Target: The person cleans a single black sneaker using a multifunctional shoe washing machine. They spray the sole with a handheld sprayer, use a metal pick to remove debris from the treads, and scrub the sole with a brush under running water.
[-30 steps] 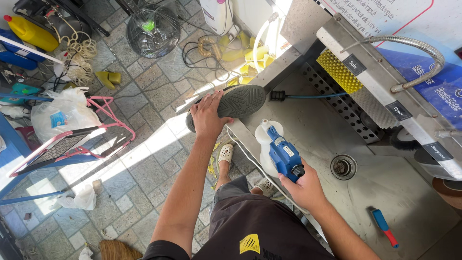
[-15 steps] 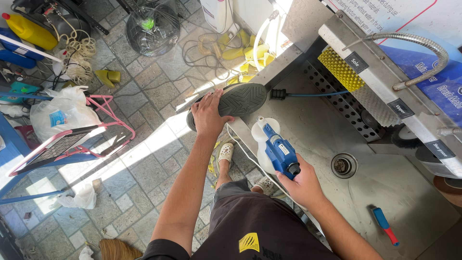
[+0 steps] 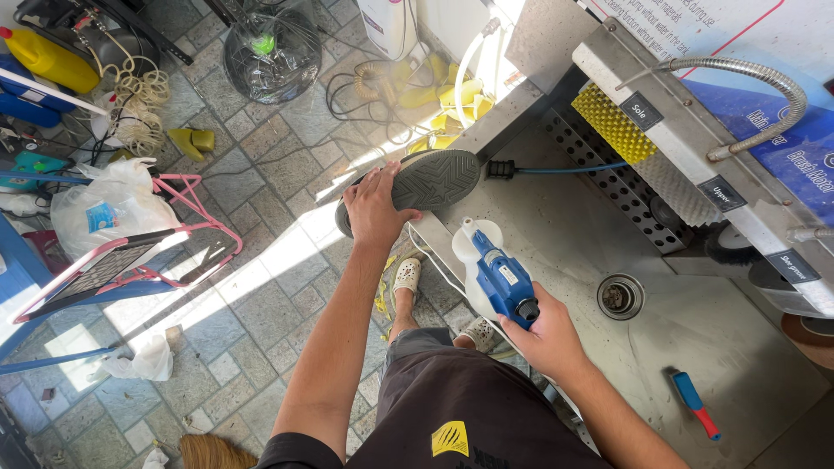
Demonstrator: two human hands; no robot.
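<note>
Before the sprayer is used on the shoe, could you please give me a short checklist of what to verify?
1. Left hand holds the shoe by its heel end, sole up: ok.
2. Shoe over the steel basin rather than the floor: not ok, it straddles the rim.
3. Right hand grips the blue and white sprayer: ok.
4. Nozzle pointed at the sole: ok, roughly.
5. Liquid in the sprayer: cannot tell.
6. Drain uncovered: ok.
</note>
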